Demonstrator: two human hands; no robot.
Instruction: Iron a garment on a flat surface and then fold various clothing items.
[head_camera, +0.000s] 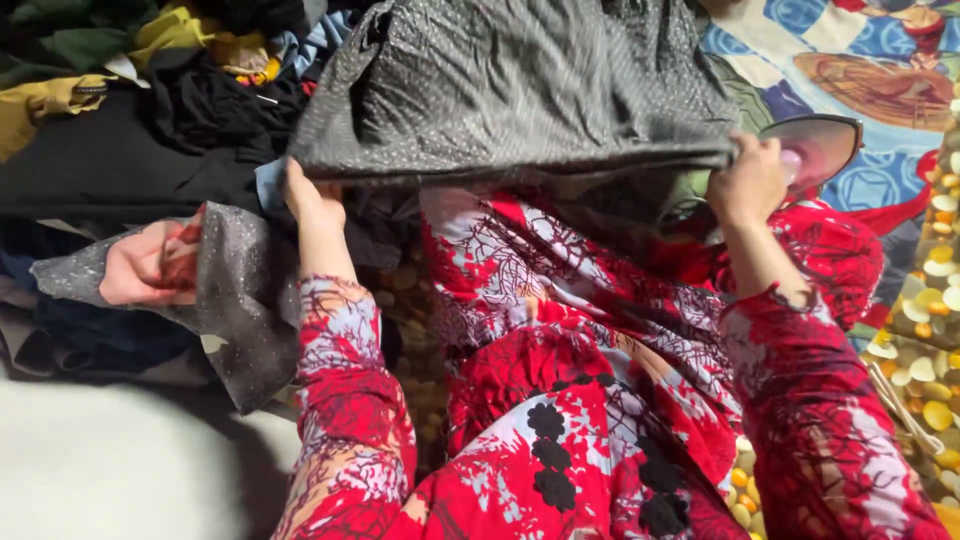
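A grey dotted garment (520, 90) is held up and stretched out in front of me. My left hand (308, 200) grips its lower left edge. My right hand (748, 182) grips its lower right edge. Both arms wear red, white and black patterned sleeves, and the same patterned dress (560, 400) covers my lap below the garment. A loose end of the grey fabric (235, 290) hangs down at the left, next to a bare hand or foot (150, 265); I cannot tell which it is.
A pile of dark, yellow and green clothes (140, 90) lies at the upper left. A dark-rimmed object with a pinkish face (825, 145) sits just behind my right hand. A colourful printed sheet (860, 70) and a pebble-pattern mat (930, 340) are at the right, a white surface (110, 470) at the lower left.
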